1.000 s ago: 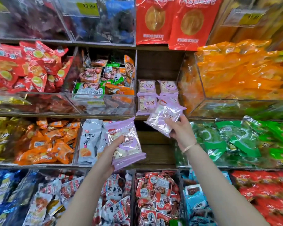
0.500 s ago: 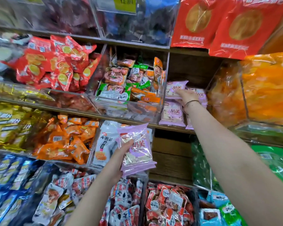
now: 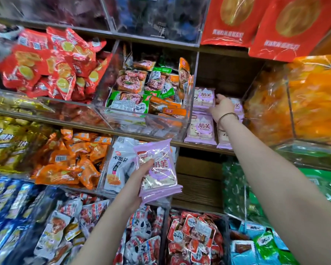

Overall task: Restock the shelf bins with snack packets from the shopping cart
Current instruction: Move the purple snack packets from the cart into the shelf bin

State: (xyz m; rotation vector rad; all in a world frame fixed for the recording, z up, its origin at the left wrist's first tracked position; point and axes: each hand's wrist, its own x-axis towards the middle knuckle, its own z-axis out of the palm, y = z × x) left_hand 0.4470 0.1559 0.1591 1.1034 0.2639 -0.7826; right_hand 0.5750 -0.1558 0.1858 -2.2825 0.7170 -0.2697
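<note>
The right hand (image 3: 221, 108), which a second earlier holds one purple packet out in front of the shelf, is now deep in the open wooden slot (image 3: 227, 73) just right of the clear bin of green and orange packets (image 3: 147, 121). Its fingertips touch the right edge of the upper purple packet (image 3: 203, 97), which stands beside that bin's right wall; the back of the hand hides the grip, so I cannot tell whether it pinches the packet or has let go. More of the purple packets (image 3: 201, 129) lie beneath, right of the bin's front corner. The left hand (image 3: 139, 180) grips a stack of purple packets (image 3: 158, 169) below the bin's front edge, much as before. One packet looks as good as delivered; the held stack probably follows into the same slot. The cart is out of view.
</note>
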